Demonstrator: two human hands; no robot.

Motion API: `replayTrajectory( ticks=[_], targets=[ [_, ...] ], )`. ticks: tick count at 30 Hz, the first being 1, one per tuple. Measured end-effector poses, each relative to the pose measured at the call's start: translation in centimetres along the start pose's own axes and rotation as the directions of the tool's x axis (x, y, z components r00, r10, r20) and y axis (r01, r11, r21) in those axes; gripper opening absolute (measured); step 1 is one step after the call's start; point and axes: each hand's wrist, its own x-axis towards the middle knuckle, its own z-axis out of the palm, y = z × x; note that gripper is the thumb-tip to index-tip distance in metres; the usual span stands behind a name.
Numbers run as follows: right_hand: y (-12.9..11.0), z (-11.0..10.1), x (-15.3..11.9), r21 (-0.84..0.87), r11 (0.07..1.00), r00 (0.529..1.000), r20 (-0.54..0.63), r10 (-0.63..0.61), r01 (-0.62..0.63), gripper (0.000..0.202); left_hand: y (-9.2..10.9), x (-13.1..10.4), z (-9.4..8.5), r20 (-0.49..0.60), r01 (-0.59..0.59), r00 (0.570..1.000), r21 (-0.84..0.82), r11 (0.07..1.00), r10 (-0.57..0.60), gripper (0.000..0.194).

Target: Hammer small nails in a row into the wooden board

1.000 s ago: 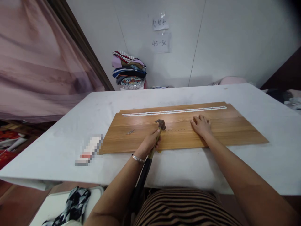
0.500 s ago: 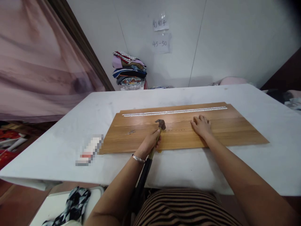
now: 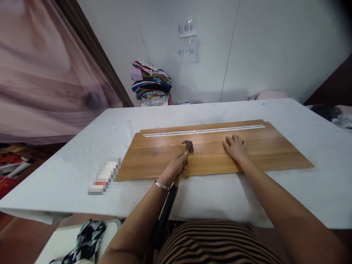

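My left hand (image 3: 176,167) is curled closed around the neck of the hammer (image 3: 188,146), a claw type with a rough, rust-brown metal head, a yellowish neck and a smooth black grip that slants back toward my striped top (image 3: 217,244). From my view, the head is over the wooden board (image 3: 261,146), left of its middle and between its near and far edges; whether it touches the wood I can't tell. A silvery bracelet (image 3: 162,186) circles my left wrist.

My right hand (image 3: 235,147) rests palm down on the board, right of the middle, its fingers bent and slightly spread. A row of small dark dots (image 3: 208,152) runs from beside the hammer head toward it.

The board is flat, with a warm brown, streaky grain and a soft sheen. I make out a loose heap of thin, silvery nails (image 3: 153,155) toward its left edge, and two slim white strips (image 3: 205,130) lying side by side along its far edge. Beneath it, the table (image 3: 220,198) wears a creased white cloth. A pixelated pale object (image 3: 106,176) with a red patch lies just beside the board's near left corner.
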Motion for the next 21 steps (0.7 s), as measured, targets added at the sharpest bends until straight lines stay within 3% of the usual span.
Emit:
replayTrajectory(
  ticks=[21],
  targets=[
    [-0.11, -0.14, -0.10, 0.004, 1.000, 1.000, 0.001, 0.001, -0.001, 0.047, 0.06, 0.02, 0.01, -0.007, 0.002, 1.000, -0.025, 1.000, -0.002, 0.035]
  ],
)
